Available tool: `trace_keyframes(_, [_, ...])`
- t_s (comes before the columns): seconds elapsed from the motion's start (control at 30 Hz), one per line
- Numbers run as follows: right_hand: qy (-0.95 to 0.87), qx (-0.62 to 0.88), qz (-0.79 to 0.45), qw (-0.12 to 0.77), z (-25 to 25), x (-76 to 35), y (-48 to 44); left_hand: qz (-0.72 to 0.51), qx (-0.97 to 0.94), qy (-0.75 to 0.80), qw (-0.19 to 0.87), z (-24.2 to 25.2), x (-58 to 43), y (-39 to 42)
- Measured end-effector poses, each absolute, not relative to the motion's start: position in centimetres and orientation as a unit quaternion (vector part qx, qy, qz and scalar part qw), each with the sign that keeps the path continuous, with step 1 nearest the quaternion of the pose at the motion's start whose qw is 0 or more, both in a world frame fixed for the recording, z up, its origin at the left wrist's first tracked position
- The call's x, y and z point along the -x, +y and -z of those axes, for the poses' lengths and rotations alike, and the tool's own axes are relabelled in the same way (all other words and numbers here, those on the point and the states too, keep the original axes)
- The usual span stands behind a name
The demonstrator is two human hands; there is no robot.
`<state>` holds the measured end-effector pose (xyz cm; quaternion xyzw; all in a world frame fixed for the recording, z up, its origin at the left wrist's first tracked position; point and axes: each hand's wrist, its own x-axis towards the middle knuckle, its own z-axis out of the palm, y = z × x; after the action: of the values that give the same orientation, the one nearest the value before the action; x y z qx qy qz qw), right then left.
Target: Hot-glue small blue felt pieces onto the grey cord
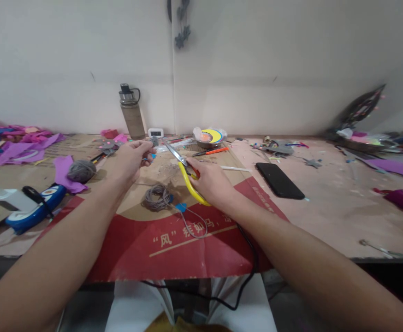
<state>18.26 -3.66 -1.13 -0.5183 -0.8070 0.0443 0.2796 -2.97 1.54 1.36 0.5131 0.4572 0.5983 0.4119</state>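
Observation:
My right hand grips yellow-handled scissors, blades pointing up-left toward my left hand. My left hand is closed in a pinch on a small grey piece with a bit of blue beneath it, held just above the table. The scissor tips sit close to that piece. Below the hands a coil of grey yarn lies on the red and brown cardboard sheet, with a loose strand trailing to a blue bit.
A grey yarn ball rests on purple felt at left, beside a blue glue gun. A black phone lies right of my hand. Water bottle, small bowl, orange-handled tool and felt scraps line the back wall.

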Motion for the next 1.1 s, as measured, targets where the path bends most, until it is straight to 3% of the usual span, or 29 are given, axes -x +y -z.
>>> trace_keyframes(0.17, [-0.789,0.517,-0.168,0.286,1.8,-18.6,-2.7,-0.612,-0.507,0.456,0.401,-1.1,3.7,2.2])
trace_keyframes(0.43, [-0.79,0.598,-0.065,0.115,1.3,-18.6,-4.3,-0.595,-0.511,0.418,0.459,-1.4,3.3,1.9])
trace_keyframes(0.6, [-0.827,0.557,-0.053,0.044,-0.1,-18.4,-5.7,-0.599,-0.501,0.412,0.47,-1.4,3.1,1.7])
trace_keyframes(0.77, [-0.785,0.604,0.0,0.141,-1.4,-20.2,-4.3,-0.614,-0.483,0.408,0.473,-1.5,3.0,1.6])
trace_keyframes(0.87, [-0.746,0.65,0.034,0.144,-0.4,-21.9,-2.4,-0.618,-0.473,0.419,0.468,-1.5,3.0,1.6])
trace_keyframes(1.0, [-0.737,0.663,-0.03,0.129,2.5,-22.7,-0.4,-0.604,-0.501,0.425,0.452,-1.1,3.1,1.8])
trace_keyframes(1.1, [-0.746,0.637,-0.035,0.193,4.1,-22.7,0.4,-0.591,-0.52,0.43,0.442,-0.8,3.0,1.9])
